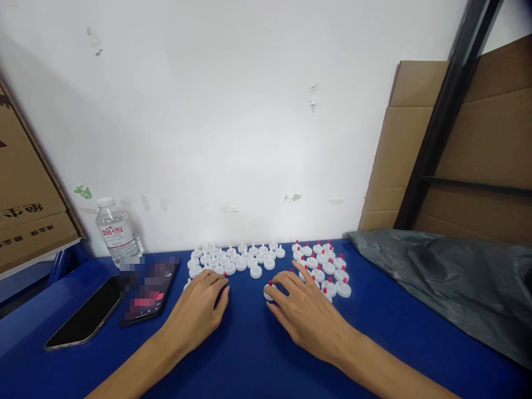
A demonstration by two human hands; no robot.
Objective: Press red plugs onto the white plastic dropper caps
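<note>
My right hand (305,305) is closed at thumb and forefinger on a white round nozzle cap (269,293) with a red tip, low at the table. Its other fingers reach over more red-tipped white caps (328,268) grouped on the right. My left hand (201,302) is curled, thumb and fingertips close together, beside a group of white nozzle caps (241,262) with bare spouts. A speck of red (225,275) shows at its fingertips; what they hold, if anything, is mostly hidden. One plain cap (255,271) lies slightly apart from the rest of its group.
Two phones, one dark (85,316) and one with a lit screen (152,293), lie on the blue table (245,354) at left. A water bottle (118,230) stands behind them. Grey plastic sheeting (449,282) covers the right side. Cardboard (33,183) leans at left; a white wall rises behind.
</note>
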